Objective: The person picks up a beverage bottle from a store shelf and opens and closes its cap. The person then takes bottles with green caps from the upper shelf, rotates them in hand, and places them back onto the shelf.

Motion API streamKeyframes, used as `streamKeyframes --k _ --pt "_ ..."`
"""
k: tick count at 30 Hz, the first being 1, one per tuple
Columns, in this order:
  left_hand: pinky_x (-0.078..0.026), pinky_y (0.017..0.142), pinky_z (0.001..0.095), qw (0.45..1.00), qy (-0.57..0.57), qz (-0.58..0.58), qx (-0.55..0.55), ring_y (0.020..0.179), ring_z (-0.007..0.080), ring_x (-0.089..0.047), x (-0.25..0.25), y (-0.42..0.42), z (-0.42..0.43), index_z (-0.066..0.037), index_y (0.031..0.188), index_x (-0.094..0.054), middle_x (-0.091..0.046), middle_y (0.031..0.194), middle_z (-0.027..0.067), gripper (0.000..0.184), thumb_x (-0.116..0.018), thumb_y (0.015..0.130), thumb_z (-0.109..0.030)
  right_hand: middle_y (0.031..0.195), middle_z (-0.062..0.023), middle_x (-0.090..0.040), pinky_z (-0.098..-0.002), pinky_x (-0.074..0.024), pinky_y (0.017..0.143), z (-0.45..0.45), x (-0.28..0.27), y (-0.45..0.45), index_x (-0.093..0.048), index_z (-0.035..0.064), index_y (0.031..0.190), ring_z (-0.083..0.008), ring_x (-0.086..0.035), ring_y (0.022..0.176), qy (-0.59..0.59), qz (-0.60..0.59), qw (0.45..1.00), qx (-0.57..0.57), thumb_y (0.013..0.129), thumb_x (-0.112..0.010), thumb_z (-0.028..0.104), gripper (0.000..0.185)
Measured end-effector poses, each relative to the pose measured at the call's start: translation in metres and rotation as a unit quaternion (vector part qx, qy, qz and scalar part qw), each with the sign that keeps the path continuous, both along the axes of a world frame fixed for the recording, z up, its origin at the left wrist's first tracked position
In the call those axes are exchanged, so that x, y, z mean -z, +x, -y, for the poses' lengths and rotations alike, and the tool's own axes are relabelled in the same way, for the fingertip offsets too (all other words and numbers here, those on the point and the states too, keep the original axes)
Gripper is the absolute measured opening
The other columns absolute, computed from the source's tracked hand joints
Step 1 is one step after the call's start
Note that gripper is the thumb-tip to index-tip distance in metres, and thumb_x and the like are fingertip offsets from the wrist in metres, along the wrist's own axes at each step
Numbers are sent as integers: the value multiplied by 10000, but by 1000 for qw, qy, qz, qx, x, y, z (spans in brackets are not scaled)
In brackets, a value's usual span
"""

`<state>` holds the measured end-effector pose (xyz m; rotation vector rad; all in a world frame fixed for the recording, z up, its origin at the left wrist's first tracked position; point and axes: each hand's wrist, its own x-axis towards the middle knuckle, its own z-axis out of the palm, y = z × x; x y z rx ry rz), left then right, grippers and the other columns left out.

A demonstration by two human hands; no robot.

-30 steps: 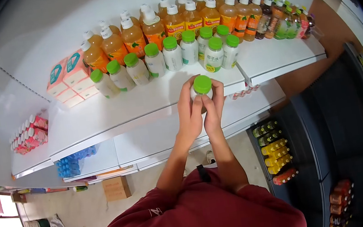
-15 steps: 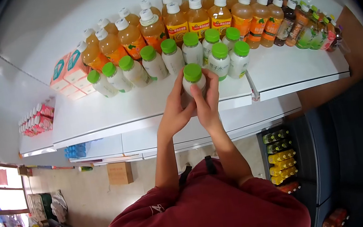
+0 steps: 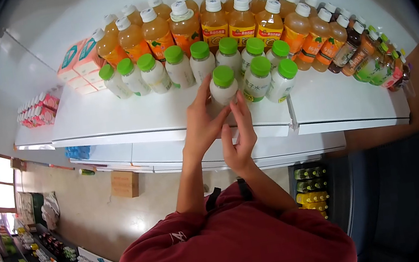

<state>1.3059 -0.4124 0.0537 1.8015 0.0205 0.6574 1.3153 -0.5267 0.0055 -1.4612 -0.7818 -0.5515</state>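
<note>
A white bottle with a green cap (image 3: 224,90) stands upright on the shelf, in front of the row of matching bottles. My left hand (image 3: 202,124) is closed around its left side, the fingers behind it and the thumb across its lower front. My right hand (image 3: 240,134) is lower and to the right, thumb and fingers apart, with fingertips near the bottle's lower right side; whether they touch it I cannot tell. Right beside it stands another green-capped bottle (image 3: 257,81), with one more (image 3: 282,82) farther right.
Behind stand several orange drink bottles (image 3: 160,37) with white caps. Dark and green bottles (image 3: 368,58) are at the shelf's right end, pink tissue packs (image 3: 83,63) at its left. The white shelf (image 3: 127,118) has a front edge close to my wrists. A cardboard box (image 3: 125,184) sits on the floor.
The bottle has come to stand upright on the shelf beside the others. My right hand has drawn off it, down and toward me, its fingers parting. The view has shifted slightly.
</note>
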Motion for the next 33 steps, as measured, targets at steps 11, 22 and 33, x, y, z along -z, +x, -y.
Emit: streamKeyframes --k 11,22,33 --pt "-583 879 366 984 83 -13 -155 1029 343 -705 7 15 18 -5 1339 -610 -703 1175 182 582 -812 795 -40 1617 -294 -343 -468 -325 1199 10 -1 4 -434 -103 1495 -420 -340 1512 14 -55 995 -77 1004 -502 108 539" --pt "-585 742 317 989 3 -45 -138 888 211 -706 12 5 14 17 1235 -660 -702 1077 142 484 -832 795 -90 1617 -295 -334 -510 -299 1211 0 17 8 -398 -71 1524 -414 -348 1498 80 -63 989 -111 1040 -564 227 592" --pt "-505 913 444 980 110 127 -104 1082 363 -598 27 -21 3 -22 963 -633 -600 1165 160 201 -738 803 -83 1055 -216 -570 -557 -487 977 -36 -8 -64 -553 -15 1023 -472 -560 1152 388 63 906 -159 843 -501 87 213"
